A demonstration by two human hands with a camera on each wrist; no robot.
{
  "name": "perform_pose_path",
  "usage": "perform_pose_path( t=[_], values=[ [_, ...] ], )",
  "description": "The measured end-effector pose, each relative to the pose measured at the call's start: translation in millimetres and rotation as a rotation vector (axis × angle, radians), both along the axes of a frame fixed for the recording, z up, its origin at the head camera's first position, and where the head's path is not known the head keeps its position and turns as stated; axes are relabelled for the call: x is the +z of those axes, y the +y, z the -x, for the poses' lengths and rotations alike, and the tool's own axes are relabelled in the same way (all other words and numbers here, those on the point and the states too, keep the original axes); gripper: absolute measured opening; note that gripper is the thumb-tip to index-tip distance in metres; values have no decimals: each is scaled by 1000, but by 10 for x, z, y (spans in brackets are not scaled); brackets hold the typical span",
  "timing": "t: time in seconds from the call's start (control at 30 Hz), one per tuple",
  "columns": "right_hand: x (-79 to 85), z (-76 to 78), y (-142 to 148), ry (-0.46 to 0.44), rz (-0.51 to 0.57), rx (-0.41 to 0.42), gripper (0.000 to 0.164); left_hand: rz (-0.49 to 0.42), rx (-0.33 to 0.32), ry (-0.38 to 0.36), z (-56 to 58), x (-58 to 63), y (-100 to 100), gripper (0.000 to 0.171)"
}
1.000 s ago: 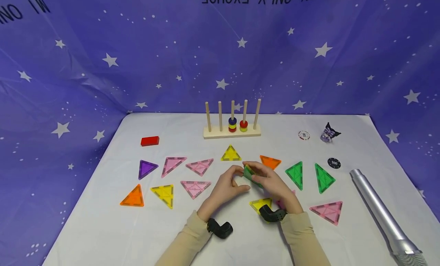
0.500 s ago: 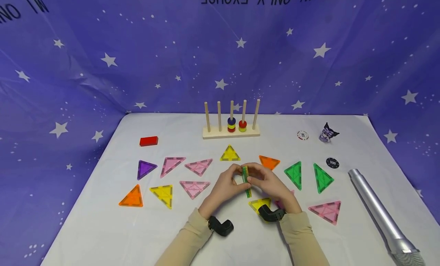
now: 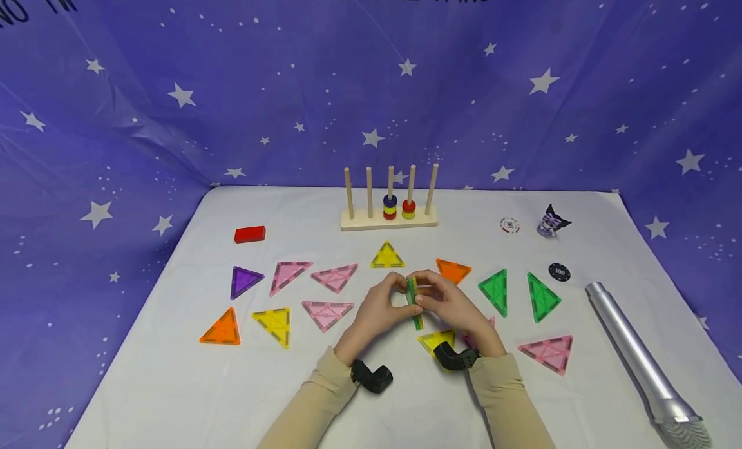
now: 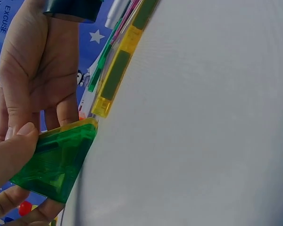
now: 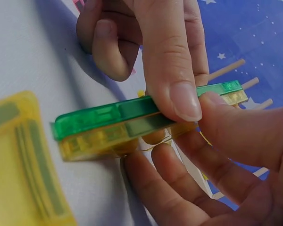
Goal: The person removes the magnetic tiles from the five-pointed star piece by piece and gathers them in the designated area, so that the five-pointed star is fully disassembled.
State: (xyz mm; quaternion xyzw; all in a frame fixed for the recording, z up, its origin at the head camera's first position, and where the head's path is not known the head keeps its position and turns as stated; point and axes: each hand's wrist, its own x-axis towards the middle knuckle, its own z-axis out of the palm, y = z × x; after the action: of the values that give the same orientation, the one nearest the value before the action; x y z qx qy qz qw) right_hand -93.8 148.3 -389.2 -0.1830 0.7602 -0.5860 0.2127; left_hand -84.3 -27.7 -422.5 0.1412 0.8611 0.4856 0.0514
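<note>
Two triangular magnetic tiles, one green (image 5: 85,120) and one yellow (image 5: 92,141), lie face to face and stand on edge between the hands. My left hand (image 3: 379,307) pinches them from the left; its thumb lies on the green face in the left wrist view. My right hand (image 3: 455,304) holds the same pair from the right, thumb and fingers around the upper part. A yellow triangle tile (image 3: 437,341) lies on the table near the right wrist, with a pink tile (image 3: 471,341) partly hidden by that wrist.
Several triangle tiles lie on both sides, among them a purple one (image 3: 246,281) and a green one (image 3: 542,297). Behind stands a wooden peg rack (image 3: 388,223) with coloured rings. A silver tube-shaped object (image 3: 634,349) lies right; a red block (image 3: 250,234) sits back left.
The green and yellow pair has turned from a slanted face to edge-on. My left thumb, apart from it a second ago, has closed onto it. Little differs over the last half second.
</note>
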Motion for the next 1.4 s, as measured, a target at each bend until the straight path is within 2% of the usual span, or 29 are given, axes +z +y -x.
perform_pose_path(
  t=[0.27,0.47,0.67,0.87,0.97,1.07,1.4],
  values=[
    [-230,56,39,64,-47,8,33,2,-18,-2,6,-31,-14,40],
    [-223,63,22,163,-56,19,30,-20,-29,32,19,-42,-28,39],
    [-228,56,5,207,-95,8,30,-49,-26,2,26,-44,-46,37],
    [-226,48,-4,214,-107,-12,30,-50,-29,-17,23,-44,-54,37],
    [-157,27,-21,201,-124,-26,30,-49,-36,-10,22,-44,-59,37],
    [-155,28,-29,195,-132,-33,30,-55,-42,6,25,-37,-65,36],
    [-219,50,-16,223,-147,-38,30,-48,-38,27,29,-30,-61,37]
  ],
)
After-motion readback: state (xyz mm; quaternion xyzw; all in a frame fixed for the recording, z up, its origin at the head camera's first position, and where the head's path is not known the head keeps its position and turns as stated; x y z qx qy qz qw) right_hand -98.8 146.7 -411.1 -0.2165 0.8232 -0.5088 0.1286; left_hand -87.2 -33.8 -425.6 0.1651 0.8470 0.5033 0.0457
